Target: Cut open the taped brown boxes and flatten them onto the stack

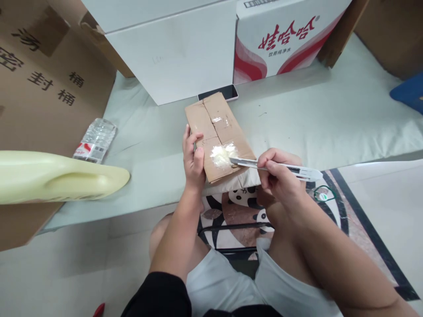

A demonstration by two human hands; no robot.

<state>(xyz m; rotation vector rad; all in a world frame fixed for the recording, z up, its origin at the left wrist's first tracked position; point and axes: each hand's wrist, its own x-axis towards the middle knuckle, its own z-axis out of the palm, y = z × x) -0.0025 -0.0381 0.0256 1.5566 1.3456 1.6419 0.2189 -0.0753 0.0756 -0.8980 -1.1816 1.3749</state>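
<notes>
Clamps the likely light, stiff cardboard box (214, 127) by its left edge in the left hand (193, 160), right hand (279, 176) closed around the utility knife (306, 172).

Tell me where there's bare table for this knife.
Widest: the table right of the parcel, in front of the red-and-white box. Smaller: between the bottle and the left hand. Crowded behind the parcel by the phone, and where the right hand holds the knife.

I count one taped parcel (216, 132), one knife (280, 166), one water bottle (95, 140), one cream jug (59, 176) at left, and two far cartons: a plain carton (172, 53), a red-printed carton (280, 39).
</notes>
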